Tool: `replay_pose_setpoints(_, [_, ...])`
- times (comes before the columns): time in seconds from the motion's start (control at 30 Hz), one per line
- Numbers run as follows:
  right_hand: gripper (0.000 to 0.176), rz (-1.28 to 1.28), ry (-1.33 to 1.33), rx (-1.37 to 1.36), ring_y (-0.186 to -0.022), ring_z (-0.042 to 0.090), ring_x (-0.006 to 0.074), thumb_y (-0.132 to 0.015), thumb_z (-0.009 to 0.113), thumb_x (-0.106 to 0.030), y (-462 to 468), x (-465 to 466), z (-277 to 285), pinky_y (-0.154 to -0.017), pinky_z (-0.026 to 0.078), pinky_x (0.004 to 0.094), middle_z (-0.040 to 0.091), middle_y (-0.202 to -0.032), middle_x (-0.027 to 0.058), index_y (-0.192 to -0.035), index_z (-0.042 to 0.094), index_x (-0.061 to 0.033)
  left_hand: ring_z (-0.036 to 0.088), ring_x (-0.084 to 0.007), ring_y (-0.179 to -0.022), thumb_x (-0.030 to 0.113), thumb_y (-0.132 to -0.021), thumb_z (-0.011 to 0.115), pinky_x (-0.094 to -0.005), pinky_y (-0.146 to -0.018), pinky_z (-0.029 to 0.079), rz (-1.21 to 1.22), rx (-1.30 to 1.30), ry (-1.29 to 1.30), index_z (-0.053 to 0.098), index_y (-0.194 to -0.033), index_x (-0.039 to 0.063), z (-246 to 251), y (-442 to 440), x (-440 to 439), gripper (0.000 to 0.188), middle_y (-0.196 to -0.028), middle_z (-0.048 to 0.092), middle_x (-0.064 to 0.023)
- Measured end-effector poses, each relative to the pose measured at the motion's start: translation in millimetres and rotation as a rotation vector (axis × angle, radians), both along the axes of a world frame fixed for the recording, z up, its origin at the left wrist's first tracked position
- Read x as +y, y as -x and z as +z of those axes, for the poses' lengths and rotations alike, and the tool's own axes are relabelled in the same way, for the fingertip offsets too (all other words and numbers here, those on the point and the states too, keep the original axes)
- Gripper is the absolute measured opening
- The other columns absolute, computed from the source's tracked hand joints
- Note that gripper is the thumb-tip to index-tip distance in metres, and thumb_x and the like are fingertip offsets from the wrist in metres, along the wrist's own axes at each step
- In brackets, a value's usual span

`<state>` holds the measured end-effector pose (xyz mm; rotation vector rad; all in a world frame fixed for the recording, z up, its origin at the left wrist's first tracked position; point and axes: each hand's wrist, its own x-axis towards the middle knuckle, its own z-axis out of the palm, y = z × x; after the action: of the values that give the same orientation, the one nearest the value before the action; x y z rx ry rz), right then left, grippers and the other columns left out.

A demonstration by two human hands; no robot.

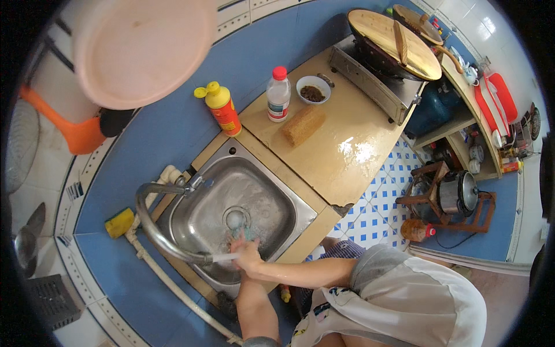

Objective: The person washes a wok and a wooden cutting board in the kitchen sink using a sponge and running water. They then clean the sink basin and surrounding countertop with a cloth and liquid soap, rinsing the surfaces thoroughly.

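Note:
Water runs from the curved metal faucet [149, 217] onto my hands in the stainless steel sink [277, 186]. My right hand [251, 259] lies over or against my left hand [236, 245], its wrist crossing above my left wrist. Just beyond the fingertips, near the drain, is a pale blue-green thing [248, 234], blurred by splashing water; whether either hand grips it cannot be told. The fingers are partly hidden by each other and by the water.
Beside the sink stand a yellow-capped squeeze bottle [225, 112], a red-capped plastic bottle [279, 97], a white bowl [313, 90] and a loofah [303, 126]. A sponge [119, 222] rests by the wall pipe. A wok with a wooden lid [390, 41] sits on the stove.

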<state>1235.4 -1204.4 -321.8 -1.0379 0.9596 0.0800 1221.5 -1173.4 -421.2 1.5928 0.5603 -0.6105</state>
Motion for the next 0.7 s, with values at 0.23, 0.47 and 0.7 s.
replay_pose_setpoints(0.23, [0.017, -0.056, -0.171, -0.010, -0.039, 0.046, 0.0183, -0.068, 0.036, 0.010, 2, 0, 38, -0.032, 0.034, 0.0291, 0.048, -0.052, 0.0100, -0.063, 0.052, 0.0025, 0.059, -0.0281, -0.081, 0.023, -0.076, 0.054, -0.0363, -0.069, 0.048, -0.842, -0.514, -0.870, 0.055, -0.099, 0.007, 6, -18, -9, 0.028, -0.089, 0.061, -0.0129])
replay_pose_setpoints(0.47, [0.015, 0.048, -0.163, -0.214, -0.040, 0.047, 0.0178, -0.066, 0.041, 0.007, -18, -13, 80, -0.032, 0.032, 0.0289, 0.049, -0.051, 0.0103, -0.061, 0.054, 0.0014, 0.055, -0.0258, -0.096, 0.019, -0.077, 0.050, -0.0363, -0.080, 0.045, -0.668, -0.102, -0.660, 0.052, -0.112, 0.009, 14, -68, -15, 0.037, -0.109, 0.054, -0.0154])
replay_pose_setpoints(0.7, [0.010, 0.111, -0.074, -0.302, -0.045, 0.052, 0.0183, -0.066, 0.049, 0.000, -23, -17, 105, -0.041, 0.037, 0.0302, 0.053, -0.051, 0.0107, -0.061, 0.058, -0.0003, 0.055, -0.0229, -0.093, 0.016, -0.083, 0.042, -0.0281, -0.085, 0.042, -1.140, -0.876, -0.951, 0.048, -0.118, 0.010, 56, -75, 27, 0.037, -0.106, 0.054, -0.0101])
